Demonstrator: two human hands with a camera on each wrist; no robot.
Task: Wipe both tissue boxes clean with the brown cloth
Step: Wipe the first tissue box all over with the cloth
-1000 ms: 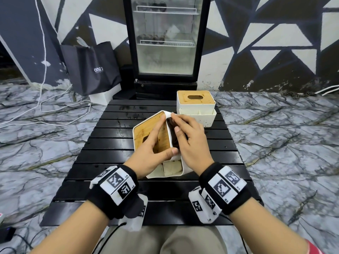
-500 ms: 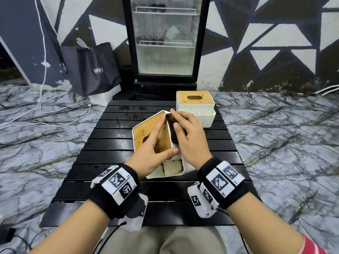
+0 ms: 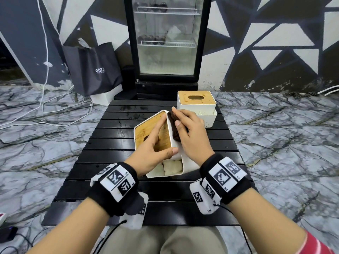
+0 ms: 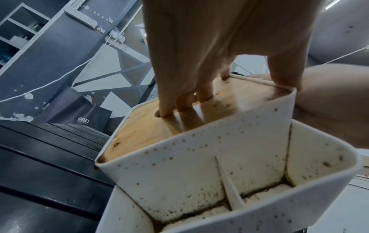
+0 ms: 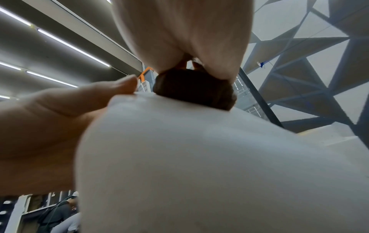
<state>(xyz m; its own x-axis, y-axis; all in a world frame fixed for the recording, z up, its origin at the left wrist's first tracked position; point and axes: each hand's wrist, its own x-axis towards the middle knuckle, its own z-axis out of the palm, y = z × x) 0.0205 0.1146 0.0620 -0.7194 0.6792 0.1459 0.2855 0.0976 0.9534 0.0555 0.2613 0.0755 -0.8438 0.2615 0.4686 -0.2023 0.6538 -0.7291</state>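
- Both hands are on the near tissue box (image 3: 176,163), which is tipped onto its side on the black slatted table (image 3: 110,143).
- The left hand (image 3: 152,149) holds the box steady. Its fingers lie flat on the wooden lid (image 3: 145,129) and its thumb hooks over the white edge, so the hand clamps the box.
- In the left wrist view the fingertips (image 4: 162,112) press on the wood by the lid's hole.
- The right hand (image 3: 190,136) presses the brown cloth (image 3: 173,125) onto the white side of the box that faces up. Its fingers curl over the bunched cloth and hold it tight.
- In the right wrist view the cloth (image 5: 194,91) is a dark lump squeezed between the palm and the white wall of the box.
- The box has open pockets (image 4: 249,181) on the side near the person. They have lots of little brown spots and dirt along the bottom.
- The second tissue box (image 3: 196,105) stands upright at the far end of the table, just behind the right hand. Nobody touches it. Its wooden lid has an oval hole.
- Behind the table stand a glass-door fridge (image 3: 167,41) and a dark bag (image 3: 93,68) on the marble floor.
- White cables (image 3: 44,99) lie on the floor at the left.
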